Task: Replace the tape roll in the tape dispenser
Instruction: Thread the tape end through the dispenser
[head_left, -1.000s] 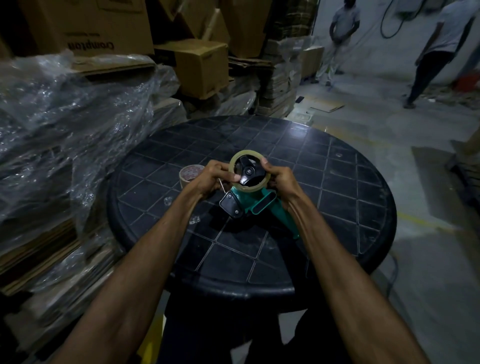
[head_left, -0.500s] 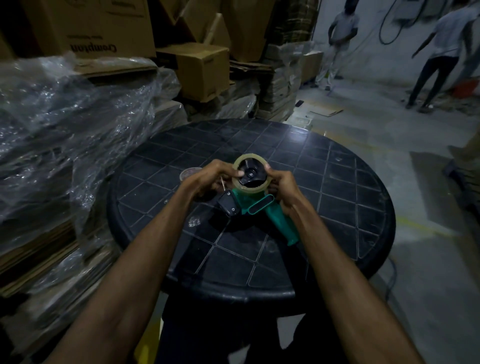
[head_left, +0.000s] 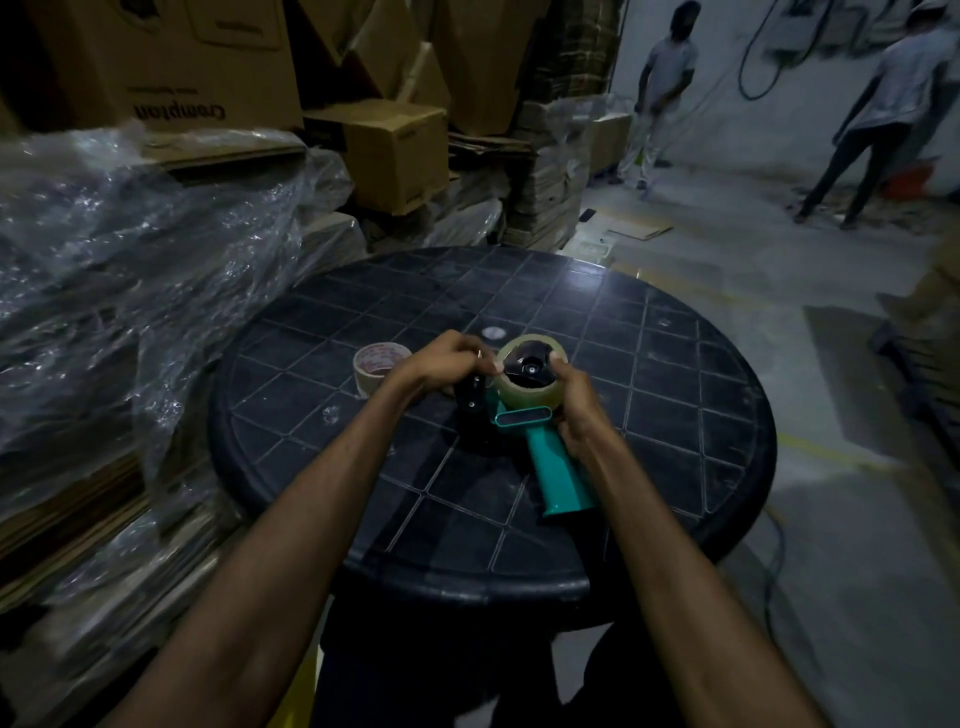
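A teal tape dispenser (head_left: 558, 467) lies on the round black table (head_left: 675, 415), handle toward me. A tan tape roll (head_left: 535, 400) sits on its black hub. My right hand (head_left: 576, 405) grips the right side of the roll and the dispenser body. At the roll's left edge, my left hand (head_left: 447, 364) pinches with its fingertips just above the dispenser's black front end (head_left: 470, 402); what it pinches is too small to tell. A second, near-empty roll (head_left: 376, 366) with red print rests on the table left of my left hand.
Plastic-wrapped flattened cardboard (head_left: 130, 291) is stacked close along the table's left side. Cardboard boxes (head_left: 395, 156) pile up behind. Two people (head_left: 665, 88) (head_left: 883, 119) stand on the concrete floor at the far right. A small white spot (head_left: 492, 331) marks the table beyond my hands.
The dispenser has turned so its handle points more toward me. My left hand slid off the near-empty roll, which now shows fully, and its fingers bunched at the roll's left edge.
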